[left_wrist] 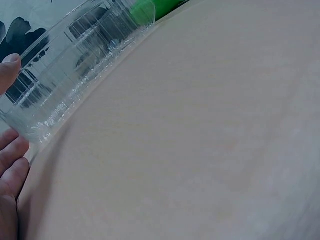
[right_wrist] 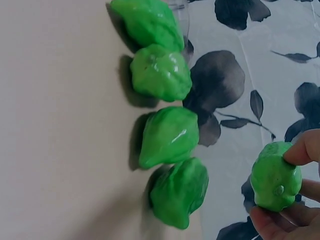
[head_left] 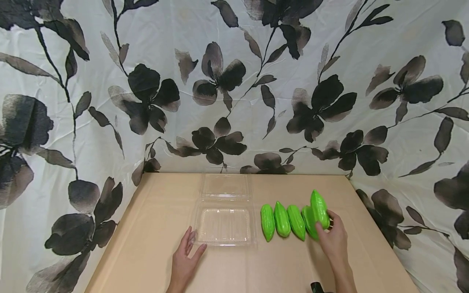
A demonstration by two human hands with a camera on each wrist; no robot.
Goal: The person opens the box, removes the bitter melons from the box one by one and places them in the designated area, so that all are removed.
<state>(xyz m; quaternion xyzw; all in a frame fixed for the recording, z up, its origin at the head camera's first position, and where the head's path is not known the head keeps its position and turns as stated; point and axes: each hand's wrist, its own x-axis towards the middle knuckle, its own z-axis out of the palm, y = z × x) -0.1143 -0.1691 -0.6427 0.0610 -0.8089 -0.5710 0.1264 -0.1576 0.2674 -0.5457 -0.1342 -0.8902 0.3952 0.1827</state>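
My right hand [head_left: 333, 238] pinches a glossy green bitter gourd [head_left: 319, 207] between thumb and fingers, above the right end of a row. In the right wrist view that gourd [right_wrist: 276, 180] hangs apart from the others, its blunt end facing the camera. Several similar gourds [head_left: 281, 219] lie side by side on the table, ridged and pointed. At the front left corner of a clear plastic clamshell box [head_left: 225, 244] is my left hand [head_left: 184, 260], thumb and fingers spread about the corner. The lid [head_left: 225, 186] lies folded back, away from me.
The tan tabletop [head_left: 146, 228] ends at a white cloth [head_left: 227, 114] with dark flowers, hung behind and at both sides. A small black object [head_left: 316, 287] shows at the bottom edge, beside my right forearm. The gourd row lies just right of the box.
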